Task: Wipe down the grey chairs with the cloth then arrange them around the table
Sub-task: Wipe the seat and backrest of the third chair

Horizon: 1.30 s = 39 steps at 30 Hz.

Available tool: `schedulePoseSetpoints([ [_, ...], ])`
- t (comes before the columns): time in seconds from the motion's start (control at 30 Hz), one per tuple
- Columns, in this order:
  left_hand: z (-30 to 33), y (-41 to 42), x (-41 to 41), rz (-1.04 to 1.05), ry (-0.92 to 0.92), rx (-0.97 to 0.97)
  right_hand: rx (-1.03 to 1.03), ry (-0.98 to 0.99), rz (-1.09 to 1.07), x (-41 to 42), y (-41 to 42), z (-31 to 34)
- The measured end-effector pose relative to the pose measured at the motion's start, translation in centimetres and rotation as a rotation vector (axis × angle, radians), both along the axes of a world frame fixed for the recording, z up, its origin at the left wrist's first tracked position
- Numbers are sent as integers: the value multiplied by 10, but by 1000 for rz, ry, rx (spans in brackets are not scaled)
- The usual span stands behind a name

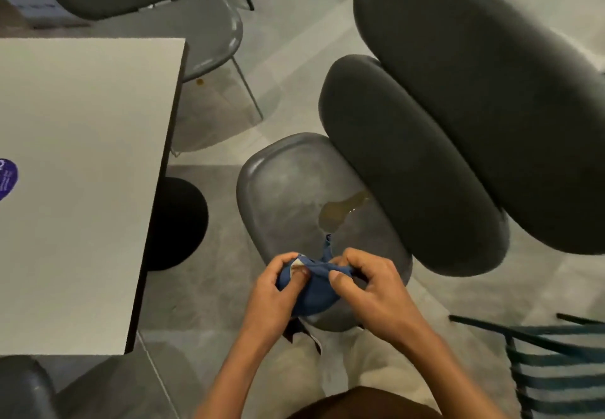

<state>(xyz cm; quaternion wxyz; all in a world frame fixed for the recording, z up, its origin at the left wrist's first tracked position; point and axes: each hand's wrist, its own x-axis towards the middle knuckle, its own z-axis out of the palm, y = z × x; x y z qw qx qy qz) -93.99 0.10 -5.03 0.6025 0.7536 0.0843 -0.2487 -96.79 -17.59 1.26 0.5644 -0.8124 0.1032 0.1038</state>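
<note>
Where yellowish spill [340, 214] pools, grey chair [288, 189], table [85, 156]

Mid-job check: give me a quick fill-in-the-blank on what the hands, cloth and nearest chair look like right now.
1. Both the left hand and the right hand grip the ____ cloth.
2. The yellowish spill lies on the seat of the nearest grey ____.
3. The white table stands to the person's ____.
4. A ____ sticker sits at the table's left edge.

Missing words: blue; chair; left; purple
</note>
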Motion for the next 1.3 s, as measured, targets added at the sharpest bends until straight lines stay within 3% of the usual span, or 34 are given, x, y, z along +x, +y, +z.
schedulePoseSetpoints([
  [0.4, 2, -30, 2, -166, -44, -1, -47, -49, -166, -25, -17, -3],
  [0.8, -38, -18, 55, -340, -62, 29, 5, 146, -496, -16, -2, -53],
  [1.07, -104, -1, 104, -408, -24, 128, 41, 258, -626, 25, 20, -141],
  [1.3, -222, -17, 131, -473, -33, 332, 9, 469, -658, 54, 5, -268],
])
